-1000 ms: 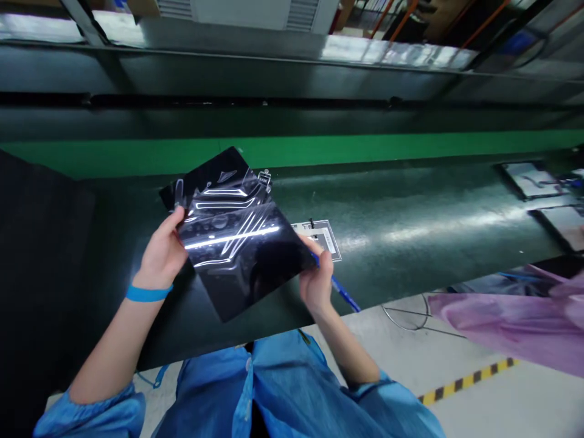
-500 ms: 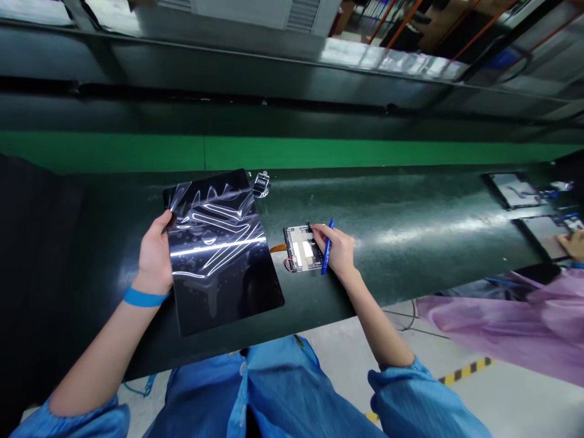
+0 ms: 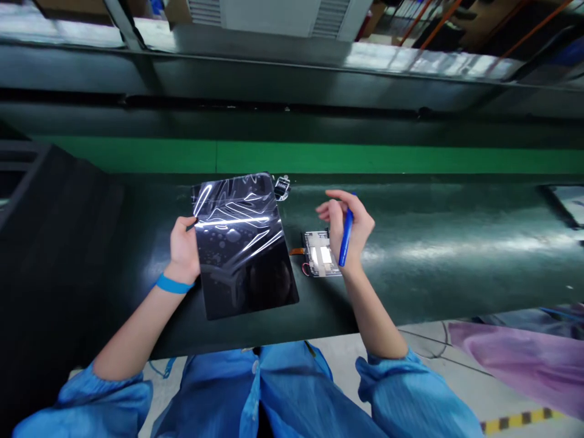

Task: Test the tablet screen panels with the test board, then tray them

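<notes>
Glossy black rectangular screen panel (image 3: 244, 249), covered with a wrinkled clear protective film, lies almost flat on the dark green table near its front edge. The left hand (image 3: 183, 248) grips the panel's left edge, fingers closed over it, a blue band on the wrist. A second ago both hands held this panel raised and tilted above the table; half a second ago it had come down and the right hand had let go to reach a small board beside it. Now the right hand (image 3: 349, 228) is lifted off that board, its fingers curled around a blue pen (image 3: 345, 238) held roughly upright, the forefinger and thumb loosely spread above it.

That small grey circuit board with a white label and an orange flex tail (image 3: 319, 253) rests on the table just right of the panel, apart from it, directly under the raised right hand. A small silvery metal part (image 3: 282, 186) sits by the panel's far right corner.

As a judgement, the change means that the panel has been set down and steadied one-handed, while the pen hand has finished touching the board and is hovering free.

A pink sleeve (image 3: 524, 359) of another person shows at the lower right, off the table.
</notes>
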Demonstrator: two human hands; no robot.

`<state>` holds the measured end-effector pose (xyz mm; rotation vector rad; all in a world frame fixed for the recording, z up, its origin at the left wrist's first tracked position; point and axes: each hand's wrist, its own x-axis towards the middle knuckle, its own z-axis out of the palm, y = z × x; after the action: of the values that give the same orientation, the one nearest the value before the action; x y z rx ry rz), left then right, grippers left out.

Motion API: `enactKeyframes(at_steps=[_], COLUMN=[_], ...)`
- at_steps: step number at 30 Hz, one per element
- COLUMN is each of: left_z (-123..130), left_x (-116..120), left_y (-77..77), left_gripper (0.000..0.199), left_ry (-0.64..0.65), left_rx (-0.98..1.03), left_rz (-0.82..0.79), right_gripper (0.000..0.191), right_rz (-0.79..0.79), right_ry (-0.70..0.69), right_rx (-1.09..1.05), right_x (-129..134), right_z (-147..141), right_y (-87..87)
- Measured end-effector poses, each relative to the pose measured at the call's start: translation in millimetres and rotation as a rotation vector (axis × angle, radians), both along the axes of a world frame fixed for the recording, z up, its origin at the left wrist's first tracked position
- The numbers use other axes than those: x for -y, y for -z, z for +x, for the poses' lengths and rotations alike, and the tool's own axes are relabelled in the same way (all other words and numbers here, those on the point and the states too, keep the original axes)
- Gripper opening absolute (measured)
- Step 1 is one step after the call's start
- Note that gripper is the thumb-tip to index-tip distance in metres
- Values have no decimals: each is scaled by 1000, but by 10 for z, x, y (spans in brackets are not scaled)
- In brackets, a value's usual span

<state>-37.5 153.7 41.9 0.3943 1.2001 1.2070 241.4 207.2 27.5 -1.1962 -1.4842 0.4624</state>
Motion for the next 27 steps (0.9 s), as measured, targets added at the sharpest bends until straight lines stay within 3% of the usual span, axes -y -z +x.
enactKeyframes(at_steps=[4, 7, 11, 16, 23, 27], left_z=[24, 53, 107, 153, 162, 157], left_x=[3, 11, 26, 37, 33, 51], left_y=[-4, 10, 9, 14, 49, 48], left_gripper=[47, 49, 51, 53, 40, 44], left_ry=[16, 33, 8, 4, -67, -12], left_rx=[-84, -102, -83, -129, -112, -53], left_rz=[16, 44, -1, 31, -4, 20], right_gripper=[60, 64, 59, 57, 100, 73], right_rz=[-204, -327, -383, -305, -268, -306], right_ry=[-403, -569, -523, -454, -507, -505], right_rx=[-141, -102, -68, -20, 40, -48], right_x=[46, 152, 221, 230, 274, 259], right_z=[-472, -520, -458, -502, -535, -491], right_y=[-74, 4, 68, 190, 228, 126])
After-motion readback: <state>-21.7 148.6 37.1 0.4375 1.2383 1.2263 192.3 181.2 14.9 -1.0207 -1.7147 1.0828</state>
